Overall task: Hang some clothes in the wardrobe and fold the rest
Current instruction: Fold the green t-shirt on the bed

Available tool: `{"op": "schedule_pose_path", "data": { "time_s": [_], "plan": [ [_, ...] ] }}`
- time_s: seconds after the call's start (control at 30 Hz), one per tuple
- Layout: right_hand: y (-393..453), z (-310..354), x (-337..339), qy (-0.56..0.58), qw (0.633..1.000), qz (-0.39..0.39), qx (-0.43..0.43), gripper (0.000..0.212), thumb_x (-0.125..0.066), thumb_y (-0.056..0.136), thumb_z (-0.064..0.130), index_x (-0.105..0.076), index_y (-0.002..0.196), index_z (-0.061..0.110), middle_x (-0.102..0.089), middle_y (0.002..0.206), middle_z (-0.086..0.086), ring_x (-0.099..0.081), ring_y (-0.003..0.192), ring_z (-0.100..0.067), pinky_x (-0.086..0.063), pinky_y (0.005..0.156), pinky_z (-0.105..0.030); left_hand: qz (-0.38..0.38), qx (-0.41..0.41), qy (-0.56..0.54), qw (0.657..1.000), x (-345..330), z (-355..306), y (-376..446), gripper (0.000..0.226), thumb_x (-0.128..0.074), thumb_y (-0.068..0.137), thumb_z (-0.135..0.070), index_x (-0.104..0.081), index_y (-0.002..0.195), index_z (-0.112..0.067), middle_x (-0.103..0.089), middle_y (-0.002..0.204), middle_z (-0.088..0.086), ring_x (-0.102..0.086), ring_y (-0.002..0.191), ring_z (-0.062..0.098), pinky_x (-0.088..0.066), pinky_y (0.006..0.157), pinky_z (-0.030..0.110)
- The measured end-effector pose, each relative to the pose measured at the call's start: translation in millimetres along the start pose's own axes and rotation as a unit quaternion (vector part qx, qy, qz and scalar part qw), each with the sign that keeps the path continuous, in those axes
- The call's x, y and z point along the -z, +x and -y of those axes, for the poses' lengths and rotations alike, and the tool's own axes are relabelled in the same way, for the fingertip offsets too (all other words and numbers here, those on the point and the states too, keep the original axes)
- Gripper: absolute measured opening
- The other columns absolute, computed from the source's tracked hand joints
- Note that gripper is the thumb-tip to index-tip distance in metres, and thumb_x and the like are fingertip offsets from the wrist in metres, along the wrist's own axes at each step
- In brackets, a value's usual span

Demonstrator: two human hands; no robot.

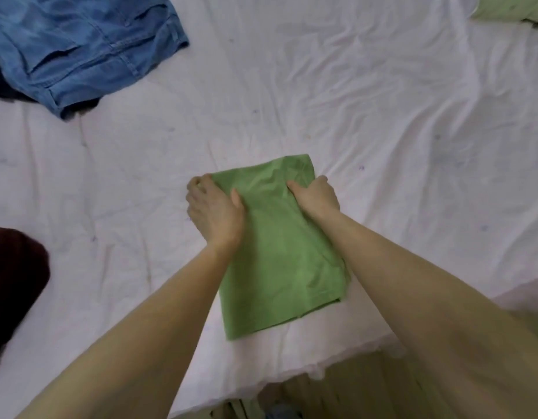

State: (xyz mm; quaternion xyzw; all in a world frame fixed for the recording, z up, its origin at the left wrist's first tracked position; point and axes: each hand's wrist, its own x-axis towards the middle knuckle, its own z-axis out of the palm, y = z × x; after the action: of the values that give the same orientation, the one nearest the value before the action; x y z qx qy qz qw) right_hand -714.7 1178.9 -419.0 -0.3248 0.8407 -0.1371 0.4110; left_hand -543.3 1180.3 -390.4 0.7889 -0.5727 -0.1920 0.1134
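Green folded garment (279, 252) is lying on the white bed sheet (382, 116), near the front edge. Left hand (214, 207) grips its far left corner, right hand (314, 196) pinches the far right side. Blue denim piece (80, 49) sits well off at the back left.

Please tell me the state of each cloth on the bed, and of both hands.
green cloth: folded into a rectangle, flat on the white sheet.
blue denim garment: unfolded, crumpled.
dark red cloth: bunched at the edge.
left hand: grips the green cloth's far left edge.
right hand: grips its far right edge.
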Motion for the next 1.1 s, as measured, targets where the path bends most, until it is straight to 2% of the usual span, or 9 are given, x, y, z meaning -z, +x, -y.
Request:
{"op": "schedule_pose_path", "data": {
  "time_s": [0.07,0.17,0.3,0.37,0.47,0.67,0.77,0.93,1.1],
  "plan": [
    [3,1,-4,0.017,1.000,-0.014,-0.010,0.070,-0.056,0.084,0.056,-0.043,0.129,0.004,-0.057,0.126,-0.011,-0.056,0.113,-0.032,-0.043,0.085,-0.034,0.059,0.103,-0.054,0.991,-3,8,12,0.059,-0.055,0.093,-0.038,-0.036,0.135,-0.001,-0.039,0.138,0.018,-0.040,0.126,0.036,-0.035,0.102,0.045],
    [14,15,-5,0.089,0.996,0.000,-0.021,0.069,-0.060,0.082,0.058,-0.052,0.125,0.005,-0.061,0.121,-0.009,-0.058,0.111,-0.030,-0.046,0.088,-0.032,0.099,0.166,-0.166,0.967,-9,17,32,0.061,-0.056,0.090,-0.042,-0.039,0.131,0.000,-0.048,0.132,0.016,-0.048,0.121,0.035,-0.041,0.098,0.042],
    [24,24,-9,0.156,0.987,0.019,0.007,0.040,-0.064,0.079,0.032,-0.061,0.109,0.006,-0.067,0.108,-0.012,-0.064,0.097,-0.028,-0.053,0.090,-0.040,0.087,0.209,-0.292,0.929,-8,21,52,0.032,-0.058,0.091,-0.035,-0.059,0.099,-0.004,-0.062,0.092,0.005,-0.059,0.094,0.026,-0.041,0.073,0.029],
    [20,20,-5,0.220,0.975,0.021,0.024,0.032,-0.065,0.073,0.030,-0.064,0.099,0.011,-0.068,0.102,-0.010,-0.066,0.094,-0.027,-0.054,0.089,-0.042,0.097,0.151,-0.333,0.926,-2,16,46,0.017,-0.059,0.091,-0.027,-0.061,0.090,-0.010,-0.060,0.078,-0.002,-0.059,0.084,0.020,-0.043,0.072,0.027],
    [-6,15,14,0.276,0.960,-0.013,0.039,0.026,-0.056,0.078,0.020,-0.059,0.102,0.013,-0.065,0.106,-0.008,-0.063,0.098,-0.025,-0.052,0.092,-0.043,0.116,0.034,-0.329,0.936,22,4,27,0.010,-0.058,0.089,-0.022,-0.060,0.088,-0.012,-0.060,0.079,-0.003,-0.057,0.077,0.015,-0.046,0.071,0.027],
    [-88,11,102,0.366,0.918,-0.150,0.032,0.025,-0.040,0.067,0.018,-0.056,0.086,0.019,-0.060,0.093,-0.005,-0.056,0.088,-0.024,-0.049,0.085,-0.039,0.139,-0.093,-0.337,0.927,97,-68,-38,0.014,-0.058,0.089,-0.026,-0.057,0.088,-0.013,-0.057,0.076,-0.009,-0.052,0.069,0.005,-0.042,0.063,0.023],
    [-129,-2,154,0.373,0.899,-0.228,0.014,0.019,-0.040,0.073,0.013,-0.056,0.078,0.022,-0.059,0.087,-0.003,-0.054,0.084,-0.024,-0.046,0.079,-0.036,0.180,-0.140,-0.334,0.915,123,-108,-87,0.016,-0.059,0.089,-0.028,-0.055,0.085,-0.013,-0.056,0.074,-0.010,-0.052,0.071,0.009,-0.041,0.065,0.027],
    [-172,-43,241,0.317,0.872,-0.370,-0.041,0.027,-0.041,0.083,0.010,-0.064,0.098,0.012,-0.059,0.095,-0.005,-0.054,0.091,-0.027,-0.040,0.077,-0.029,0.261,-0.206,-0.345,0.877,131,-160,-170,0.016,-0.059,0.088,-0.027,-0.052,0.078,-0.016,-0.056,0.071,-0.008,-0.052,0.069,0.013,-0.044,0.067,0.032],
    [-171,-81,310,0.239,0.872,-0.422,-0.064,0.031,-0.040,0.087,0.011,-0.061,0.109,0.006,-0.061,0.105,-0.012,-0.054,0.098,-0.030,-0.036,0.075,-0.029,0.297,-0.198,-0.368,0.858,119,-201,-211,0.017,-0.058,0.090,-0.024,-0.054,0.079,-0.013,-0.055,0.070,-0.008,-0.050,0.063,0.006,-0.037,0.056,0.015]
  ]
}}
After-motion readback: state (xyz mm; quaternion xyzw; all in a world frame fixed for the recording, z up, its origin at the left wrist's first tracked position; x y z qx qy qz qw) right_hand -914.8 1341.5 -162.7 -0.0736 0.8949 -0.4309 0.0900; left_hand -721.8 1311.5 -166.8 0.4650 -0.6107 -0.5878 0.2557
